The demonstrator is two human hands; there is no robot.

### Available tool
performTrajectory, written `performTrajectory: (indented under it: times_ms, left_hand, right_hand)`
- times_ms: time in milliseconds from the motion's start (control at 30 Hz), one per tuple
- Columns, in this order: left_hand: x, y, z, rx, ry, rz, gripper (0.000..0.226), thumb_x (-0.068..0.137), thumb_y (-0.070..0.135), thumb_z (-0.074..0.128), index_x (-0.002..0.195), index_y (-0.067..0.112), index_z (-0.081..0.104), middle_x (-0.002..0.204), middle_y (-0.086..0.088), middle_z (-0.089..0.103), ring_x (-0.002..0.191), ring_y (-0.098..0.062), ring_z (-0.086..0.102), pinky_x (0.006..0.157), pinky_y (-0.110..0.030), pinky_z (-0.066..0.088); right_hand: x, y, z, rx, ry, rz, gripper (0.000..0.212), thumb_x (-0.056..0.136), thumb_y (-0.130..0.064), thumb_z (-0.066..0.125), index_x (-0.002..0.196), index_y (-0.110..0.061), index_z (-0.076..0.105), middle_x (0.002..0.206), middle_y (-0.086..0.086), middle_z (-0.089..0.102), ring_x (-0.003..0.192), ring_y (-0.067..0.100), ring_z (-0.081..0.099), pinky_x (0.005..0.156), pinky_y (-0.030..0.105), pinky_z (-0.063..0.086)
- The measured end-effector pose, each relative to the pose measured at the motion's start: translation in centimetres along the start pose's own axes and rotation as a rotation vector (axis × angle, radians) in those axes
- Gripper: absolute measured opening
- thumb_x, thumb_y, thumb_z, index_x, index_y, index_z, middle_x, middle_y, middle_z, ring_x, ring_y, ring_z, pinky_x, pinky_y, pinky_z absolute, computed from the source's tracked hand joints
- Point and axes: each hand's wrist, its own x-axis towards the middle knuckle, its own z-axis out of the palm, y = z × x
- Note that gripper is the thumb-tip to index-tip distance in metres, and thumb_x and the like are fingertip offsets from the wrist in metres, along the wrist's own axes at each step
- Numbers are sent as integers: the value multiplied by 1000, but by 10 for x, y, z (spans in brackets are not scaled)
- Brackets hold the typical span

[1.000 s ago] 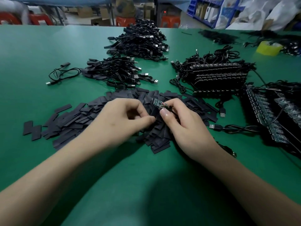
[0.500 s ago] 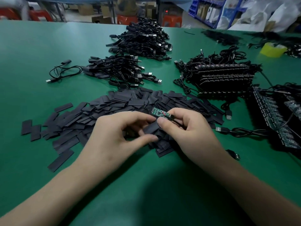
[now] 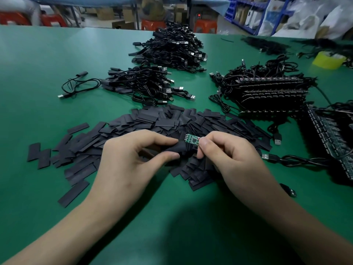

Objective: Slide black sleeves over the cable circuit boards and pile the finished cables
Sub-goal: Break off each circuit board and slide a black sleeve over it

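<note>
My right hand point(image 3: 227, 155) pinches a small green circuit board point(image 3: 192, 139) by its cable end. My left hand point(image 3: 133, 159) holds a flat black sleeve point(image 3: 176, 148) between thumb and forefinger, its mouth right at the board's free end. Both hands hover over a wide heap of loose black sleeves point(image 3: 145, 121) on the green table point(image 3: 38, 64). The board's cable runs out of sight under my right hand; a black USB cable point(image 3: 290, 159) lies to the right of it. Finished cables lie in a pile point(image 3: 145, 85) beyond the sleeves.
A larger cable heap point(image 3: 172, 48) sits farther back. Stacked rows of unsleeved boards with cables point(image 3: 271, 96) stand at the right, more at the right edge point(image 3: 332, 138). A single coiled cable point(image 3: 76, 86) lies left. A yellow tape roll point(image 3: 328, 60) is far right.
Both hands have drawn back toward me, off the middle of the sleeve heap. My left hand has lifted one sleeve and brought it up to the board's end.
</note>
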Motion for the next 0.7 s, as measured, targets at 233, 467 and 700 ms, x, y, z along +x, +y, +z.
performTrajectory:
  times_ms: [233, 467, 700]
  left_hand:
    - [1, -2, 0, -53, 10, -40, 20, 69, 37, 79, 89, 34, 79, 79, 24, 74, 66, 0, 69, 63, -9, 49]
    - [1, -4, 0, -53, 1, -33, 20, 70, 38, 78, 89, 34, 80, 77, 23, 73, 64, 0, 67, 61, -7, 46]
    - [3, -7, -3, 61, -34, 40, 22, 73, 25, 86, 93, 30, 80, 85, 14, 74, 75, -6, 70, 72, -12, 49]
  right_hand:
    - [-1, -5, -1, -56, -10, -18, 35, 104, -33, 53, 72, -20, 61, 48, -11, 35, 44, 4, 30, 44, 14, 25]
    - [-1, -6, 0, -63, -49, -24, 35, 102, -31, 54, 70, -20, 61, 48, -13, 39, 44, 2, 34, 44, 11, 24]
    - [-3, -6, -3, -117, -127, -33, 34, 103, -30, 55, 70, -20, 61, 51, -9, 39, 47, 4, 33, 46, 16, 27]
